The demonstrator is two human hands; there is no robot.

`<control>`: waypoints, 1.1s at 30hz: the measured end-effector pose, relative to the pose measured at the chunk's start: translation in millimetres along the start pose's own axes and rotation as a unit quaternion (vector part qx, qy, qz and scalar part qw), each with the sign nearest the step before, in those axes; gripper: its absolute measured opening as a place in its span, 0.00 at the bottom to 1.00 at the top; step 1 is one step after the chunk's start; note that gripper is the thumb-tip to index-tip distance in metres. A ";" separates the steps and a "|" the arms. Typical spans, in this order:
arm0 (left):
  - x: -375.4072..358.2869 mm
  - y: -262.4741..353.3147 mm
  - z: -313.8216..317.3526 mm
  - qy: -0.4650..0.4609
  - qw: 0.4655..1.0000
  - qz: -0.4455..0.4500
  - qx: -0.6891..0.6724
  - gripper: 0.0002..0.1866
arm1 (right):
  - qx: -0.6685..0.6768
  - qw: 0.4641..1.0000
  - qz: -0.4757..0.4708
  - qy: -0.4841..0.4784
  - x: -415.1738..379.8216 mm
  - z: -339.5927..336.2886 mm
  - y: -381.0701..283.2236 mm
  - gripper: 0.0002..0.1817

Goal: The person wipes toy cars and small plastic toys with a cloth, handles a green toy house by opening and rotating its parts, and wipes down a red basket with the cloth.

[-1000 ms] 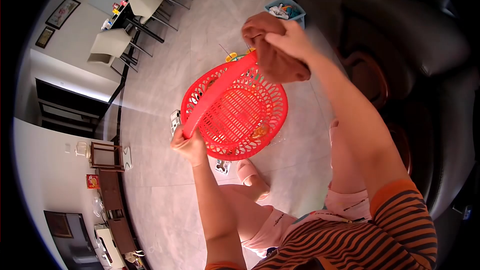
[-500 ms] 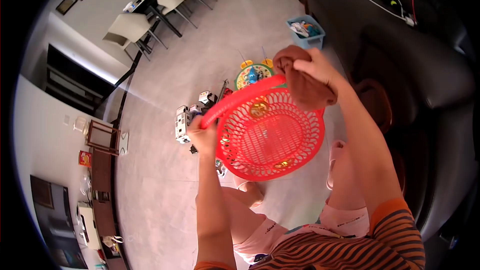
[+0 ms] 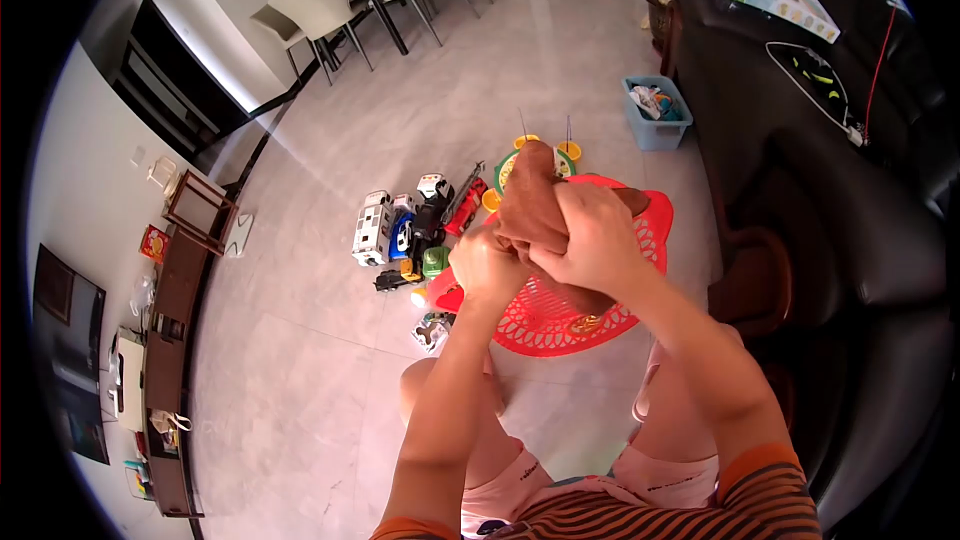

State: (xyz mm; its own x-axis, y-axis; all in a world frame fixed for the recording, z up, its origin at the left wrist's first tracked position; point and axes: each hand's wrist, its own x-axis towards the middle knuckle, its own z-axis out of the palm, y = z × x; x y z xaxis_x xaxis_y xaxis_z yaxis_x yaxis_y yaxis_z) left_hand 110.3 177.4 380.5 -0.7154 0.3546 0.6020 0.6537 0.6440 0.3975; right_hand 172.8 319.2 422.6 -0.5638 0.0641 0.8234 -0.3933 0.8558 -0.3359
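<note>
Head view: the brown cloth [image 3: 533,202] is bunched between both hands, above the red basket [image 3: 548,340]. The right hand [image 3: 597,235] pinches the gathered fabric, and the left hand [image 3: 488,265] is closed on the adjoining edge, the two grips touching or nearly so. Whether the basket rests on the floor [image 3: 300,370] cannot be determined. The cloth is judged light, limp and not fragile; its loose ends hang freely, so it should be taken by a gathered fold, with fingers wrapped around the bunch. The basket appears to be thin, light plastic, best held by its handle or rim. Compared with the frame half a second earlier, the left hand has left the basket's handle and joined the right at the cloth, and the toy vehicles [image 3: 373,228] are more fully exposed.
</note>
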 end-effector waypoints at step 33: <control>11.4 5.7 3.6 0.051 0.985 -0.132 -0.098 0.13 | 0.144 0.948 0.255 0.123 27.7 -38.8 116.2 0.19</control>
State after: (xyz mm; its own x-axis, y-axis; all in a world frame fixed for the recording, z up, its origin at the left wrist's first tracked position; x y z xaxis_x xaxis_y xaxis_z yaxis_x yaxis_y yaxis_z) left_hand 105.1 187.6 387.1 -0.8452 0.1153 0.5219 0.4898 0.5581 0.6698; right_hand 139.6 440.3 424.1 -0.5608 0.5803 0.5905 -0.3170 0.5084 -0.8006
